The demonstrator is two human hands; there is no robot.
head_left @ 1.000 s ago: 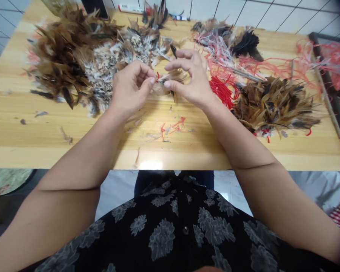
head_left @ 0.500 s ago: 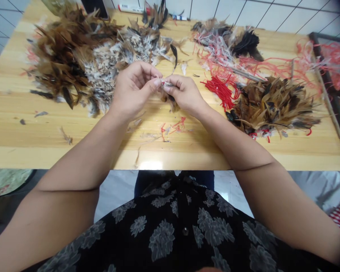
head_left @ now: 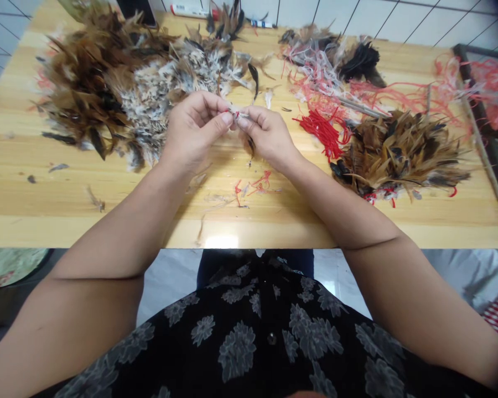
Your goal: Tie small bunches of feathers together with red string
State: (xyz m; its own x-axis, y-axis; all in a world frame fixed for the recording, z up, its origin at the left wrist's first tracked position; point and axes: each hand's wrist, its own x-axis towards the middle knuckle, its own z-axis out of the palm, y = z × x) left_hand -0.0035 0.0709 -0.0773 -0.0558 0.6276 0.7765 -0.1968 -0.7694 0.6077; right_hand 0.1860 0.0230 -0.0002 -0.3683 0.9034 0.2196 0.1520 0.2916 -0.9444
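Note:
Over the middle of the wooden table, my right hand (head_left: pixel 269 132) pinches a small bunch of feathers (head_left: pixel 249 145), whose brown and dark tips hang below its fingers. A bit of red string (head_left: pixel 237 114) shows at the quill ends between both hands. My left hand (head_left: pixel 199 127) is closed, thumb against forefinger, on the red string there; most of it is hidden by the fingers. To the left lies a big heap of brown feathers (head_left: pixel 83 83) with pale, fluffy quill ends. Cut red strings (head_left: pixel 323 132) lie right of my right hand.
A pile of brown feather bunches (head_left: pixel 402 155) sits at the right. Behind it are tangled pink and white strings (head_left: pixel 319 69) and black feathers (head_left: pixel 361 62). A dark-framed tray (head_left: pixel 481 116) borders the right edge. Markers (head_left: pixel 193 11) lie along the tiled wall. Red scraps (head_left: pixel 253 185) litter the front.
The fingertips have shifted slightly, and more of the red string shows between them. The feather bunch has turned a little under my right hand. The piles stay put.

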